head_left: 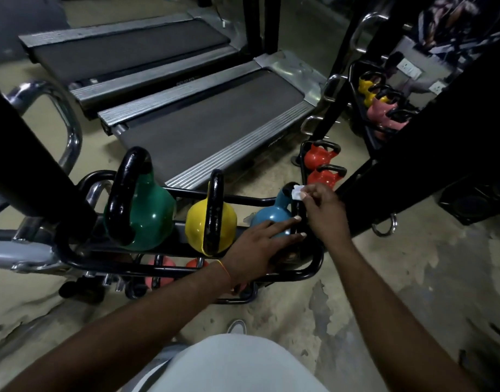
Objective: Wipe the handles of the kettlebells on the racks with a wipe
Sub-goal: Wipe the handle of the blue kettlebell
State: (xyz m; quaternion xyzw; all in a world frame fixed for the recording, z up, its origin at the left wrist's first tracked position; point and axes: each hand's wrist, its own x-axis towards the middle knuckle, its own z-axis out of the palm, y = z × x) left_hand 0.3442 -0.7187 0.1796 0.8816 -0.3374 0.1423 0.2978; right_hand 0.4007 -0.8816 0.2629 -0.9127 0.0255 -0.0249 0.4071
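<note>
Three kettlebells abreast on the rack, two treadmills behind it.

Nothing here can be read. A small pale logo on the side of the nearer grey treadmill with a dark belt, just beyond the right hand, is too blurred to make out.

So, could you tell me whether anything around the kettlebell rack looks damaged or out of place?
The floor right of the rack looks damaged: its pale coating has flaked away in grey patches. The kettlebells themselves sit upright in a row.
</note>
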